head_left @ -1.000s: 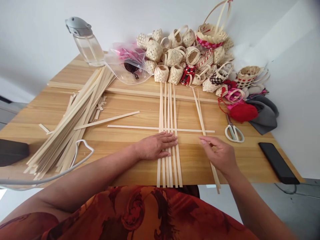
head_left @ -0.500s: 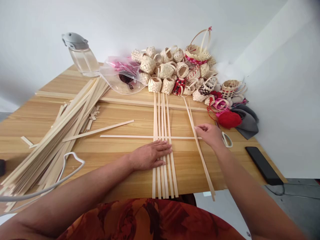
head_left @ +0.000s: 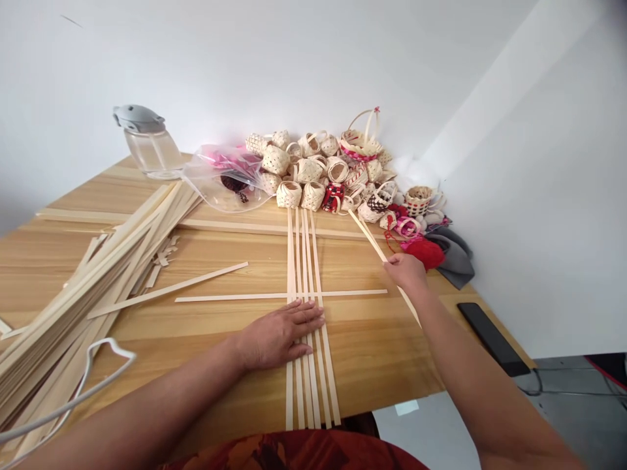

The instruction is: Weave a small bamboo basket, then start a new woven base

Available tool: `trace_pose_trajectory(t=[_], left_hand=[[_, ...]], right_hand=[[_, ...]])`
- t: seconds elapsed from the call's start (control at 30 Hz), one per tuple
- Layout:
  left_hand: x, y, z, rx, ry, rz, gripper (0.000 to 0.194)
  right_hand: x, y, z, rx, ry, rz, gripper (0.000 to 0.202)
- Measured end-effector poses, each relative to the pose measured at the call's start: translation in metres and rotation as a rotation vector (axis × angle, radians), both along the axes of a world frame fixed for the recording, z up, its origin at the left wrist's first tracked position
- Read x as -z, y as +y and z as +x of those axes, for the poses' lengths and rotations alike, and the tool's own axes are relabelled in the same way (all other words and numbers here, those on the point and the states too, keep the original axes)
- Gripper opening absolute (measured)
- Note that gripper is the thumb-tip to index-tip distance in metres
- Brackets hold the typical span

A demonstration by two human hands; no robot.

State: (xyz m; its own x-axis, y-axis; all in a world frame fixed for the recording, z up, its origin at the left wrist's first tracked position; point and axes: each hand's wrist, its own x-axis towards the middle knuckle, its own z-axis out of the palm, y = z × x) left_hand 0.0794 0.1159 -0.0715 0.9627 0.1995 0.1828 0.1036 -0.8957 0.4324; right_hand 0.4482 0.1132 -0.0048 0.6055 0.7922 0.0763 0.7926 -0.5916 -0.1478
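Observation:
Several pale flat weaving strips (head_left: 304, 261) lie side by side, running from the baskets toward my body. One strip (head_left: 220, 298) crosses them, seemingly woven through. My left hand (head_left: 284, 333) rests flat over the lengthwise strips just below the crossing, fingers stretched out. To the right, my right hand (head_left: 405, 271) pinches a pair of loose strips (head_left: 368, 235) that slant from the baskets toward the table's front. Their lower part passes behind my right wrist. The right end of the crossing strip lies free of my right hand.
A pile of long strips (head_left: 93, 287) covers the left side, with a white cable (head_left: 110, 365) in front. Small woven baskets (head_left: 313, 166) are heaped at the back beside a plastic bag (head_left: 220, 189) and a water bottle (head_left: 151, 147). Red yarn (head_left: 424, 252) and a black phone (head_left: 492, 338) sit right.
My right hand has moved from the crossing strip's right end to the loose strips, now gripping them. My left hand stays flat on the lengthwise strips. The view has tilted up slightly.

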Motion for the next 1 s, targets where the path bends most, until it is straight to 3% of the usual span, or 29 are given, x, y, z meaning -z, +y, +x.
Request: trace_pose_trajectory(t=[0.17, 0.47, 0.83, 1.0], left_hand=[[-0.001, 0.001, -0.001, 0.012, 0.008, 0.022, 0.061], [-0.003, 0.001, 0.0, 0.01, -0.008, -0.005, 0.061], [-0.001, 0.001, 0.0, 0.007, -0.011, -0.011, 0.06], [-0.001, 0.001, 0.001, 0.009, -0.009, -0.001, 0.06]], right_hand=[[-0.005, 0.008, 0.023, 0.1, -0.01, 0.026, 0.025], [-0.005, -0.001, 0.046, 0.059, 0.054, 0.059, 0.031], [0.004, -0.018, 0.03, -0.021, 0.073, 0.09, 0.023], [-0.002, -0.021, 0.024, -0.035, 0.174, 0.153, 0.029]])
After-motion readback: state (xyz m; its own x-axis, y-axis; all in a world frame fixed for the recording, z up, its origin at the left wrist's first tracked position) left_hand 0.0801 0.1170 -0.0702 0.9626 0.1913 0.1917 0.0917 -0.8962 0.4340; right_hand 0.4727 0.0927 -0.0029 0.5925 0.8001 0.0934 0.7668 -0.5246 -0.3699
